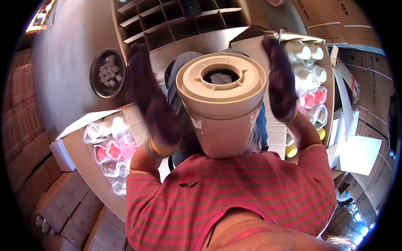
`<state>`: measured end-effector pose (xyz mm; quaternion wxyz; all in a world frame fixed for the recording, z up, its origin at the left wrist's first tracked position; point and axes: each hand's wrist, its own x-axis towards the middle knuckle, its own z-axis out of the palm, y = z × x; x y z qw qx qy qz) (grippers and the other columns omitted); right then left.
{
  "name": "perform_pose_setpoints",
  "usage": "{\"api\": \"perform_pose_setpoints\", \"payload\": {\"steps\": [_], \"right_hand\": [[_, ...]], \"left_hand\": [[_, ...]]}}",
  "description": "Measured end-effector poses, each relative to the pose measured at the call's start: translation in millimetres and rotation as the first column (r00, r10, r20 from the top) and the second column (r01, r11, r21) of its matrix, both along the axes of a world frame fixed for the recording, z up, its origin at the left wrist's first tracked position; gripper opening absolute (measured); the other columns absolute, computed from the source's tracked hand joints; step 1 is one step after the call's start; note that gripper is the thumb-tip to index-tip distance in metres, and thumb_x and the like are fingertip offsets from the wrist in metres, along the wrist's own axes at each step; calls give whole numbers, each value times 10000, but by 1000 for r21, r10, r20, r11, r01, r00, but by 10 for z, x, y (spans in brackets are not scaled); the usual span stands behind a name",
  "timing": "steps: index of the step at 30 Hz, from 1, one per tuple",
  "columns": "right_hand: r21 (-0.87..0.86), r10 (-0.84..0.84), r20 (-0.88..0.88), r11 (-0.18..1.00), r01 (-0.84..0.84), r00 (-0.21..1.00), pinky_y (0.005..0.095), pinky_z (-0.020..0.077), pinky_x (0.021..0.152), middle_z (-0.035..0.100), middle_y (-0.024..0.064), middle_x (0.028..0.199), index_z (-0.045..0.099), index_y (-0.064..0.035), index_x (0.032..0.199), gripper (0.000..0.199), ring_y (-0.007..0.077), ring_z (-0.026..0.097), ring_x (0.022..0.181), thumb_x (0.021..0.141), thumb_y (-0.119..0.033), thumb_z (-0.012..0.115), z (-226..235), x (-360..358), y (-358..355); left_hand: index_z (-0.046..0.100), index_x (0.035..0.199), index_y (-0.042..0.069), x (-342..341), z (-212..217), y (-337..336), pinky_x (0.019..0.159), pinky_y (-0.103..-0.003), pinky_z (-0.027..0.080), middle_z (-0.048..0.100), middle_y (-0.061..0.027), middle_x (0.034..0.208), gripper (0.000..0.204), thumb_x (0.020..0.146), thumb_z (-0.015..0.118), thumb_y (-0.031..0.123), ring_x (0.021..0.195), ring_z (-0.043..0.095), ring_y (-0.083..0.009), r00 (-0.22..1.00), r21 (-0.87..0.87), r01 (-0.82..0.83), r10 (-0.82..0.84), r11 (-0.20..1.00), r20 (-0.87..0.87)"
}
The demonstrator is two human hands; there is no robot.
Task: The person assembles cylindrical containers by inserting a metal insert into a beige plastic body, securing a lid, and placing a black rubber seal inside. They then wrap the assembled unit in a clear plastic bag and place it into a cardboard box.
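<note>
In the head view, a tall beige plastic flask body with a wide round opening at its top stands upright at the centre of the frame, its base against the person's pink-and-green striped shirt and a clear plastic bag bunched round its lower part. The left hand, in a dark purple glove, is raised left of the flask with the fingers stretched out flat and holds nothing; it is blurred, so whether its edge brushes the flask is hard to say, though it looks apart. The right hand, gloved the same way, is spread open on the other side, near the flask's rim but apparently clear of it.

At the upper left a round metal dish holds small pale caps. A cardboard box at the lower left holds bagged white and pink parts (another box at the right edge holds much the same). A cardboard divider grid sits at the top centre.
</note>
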<state>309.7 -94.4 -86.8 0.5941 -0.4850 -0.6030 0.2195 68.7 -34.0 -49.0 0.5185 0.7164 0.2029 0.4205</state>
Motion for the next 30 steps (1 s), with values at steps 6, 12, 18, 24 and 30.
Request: {"api": "perform_pose_setpoints", "payload": {"steps": [6, 12, 18, 24, 30], "right_hand": [[-154, -71, 175, 983, 98, 982, 474, 225, 1185, 366, 254, 1533, 372, 30, 1476, 711, 367, 320, 1452, 1028, -522, 347, -279, 264, 18], [-404, 37, -348, 896, -185, 937, 420, 170, 1221, 235, 203, 1610, 307, 19, 1515, 973, 290, 266, 1484, 939, -761, 229, -280, 162, -37], [-2, 229, -205, 972, -235, 952, 483, 230, 1177, 350, 258, 1515, 336, 11, 1483, 827, 382, 319, 1435, 991, -653, 301, -107, -116, -67], [104, 221, -172, 973, -205, 960, 500, 320, 1130, 449, 273, 1421, 430, 3, 1414, 764, 396, 428, 1351, 1012, -623, 257, -184, -133, 174], [-141, 12, -854, 957, -255, 521, 438, 382, 1107, 589, 216, 1303, 528, 32, 1317, 758, 294, 535, 1263, 1025, -616, 263, -491, 57, 721]], "left_hand": [[265, 1498, -43, 66, 59, -98, 1136, -438, 314, 355, -241, 1483, 923, 912, 506, 628, 1385, 369, -383, 998, -242, -31, 17, 970, -61], [312, 1473, -44, 56, 16, 88, 1105, -532, 306, 375, -281, 1444, 894, 915, 480, 635, 1339, 385, -430, 1000, 175, 19, -21, 984, 10], [392, 1431, -37, 170, -234, 506, 1049, -626, 336, 454, -319, 1358, 824, 940, 437, 623, 1250, 459, -479, 994, 502, -48, -10, 864, 113], [397, 1422, -28, 190, -423, 436, 1048, -640, 341, 490, -311, 1306, 766, 961, 417, 584, 1184, 501, -474, 979, 395, -128, 53, 910, 196], [455, 1273, 5, 132, -834, 602, 1061, -631, 336, 511, -268, 1199, 615, 920, 522, 504, 1091, 536, -444, 943, 88, -89, 56, 992, 327]]}}
